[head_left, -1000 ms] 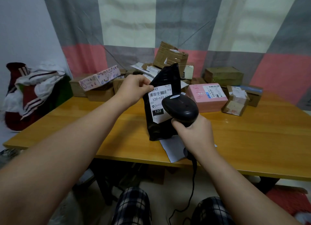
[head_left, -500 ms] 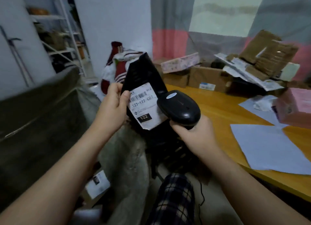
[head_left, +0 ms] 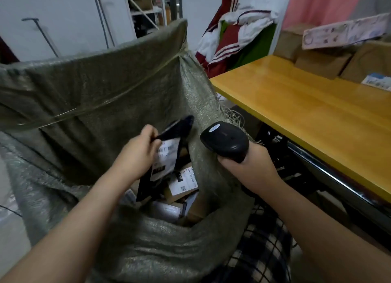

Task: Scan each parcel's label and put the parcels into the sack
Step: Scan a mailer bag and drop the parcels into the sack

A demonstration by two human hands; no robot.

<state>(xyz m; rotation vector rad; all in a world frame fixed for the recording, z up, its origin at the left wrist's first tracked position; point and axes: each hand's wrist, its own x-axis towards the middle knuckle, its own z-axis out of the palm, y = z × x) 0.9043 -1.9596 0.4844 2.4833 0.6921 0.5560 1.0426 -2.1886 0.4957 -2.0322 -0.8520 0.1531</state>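
black parcel is pinched at its top edge by left hand over sack; soft, light, slippery film judged. scanner is gripped by right hand.

1 sack, 1 scanner, 1 black parcel, 1 table; hands x2: left hand, right hand.

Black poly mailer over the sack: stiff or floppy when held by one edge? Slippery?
Probably floppy: the black poly mailer hangs bent where the left hand pinches its top edge. Likely light, since one pinch carries it. Its sheeny film may slip.
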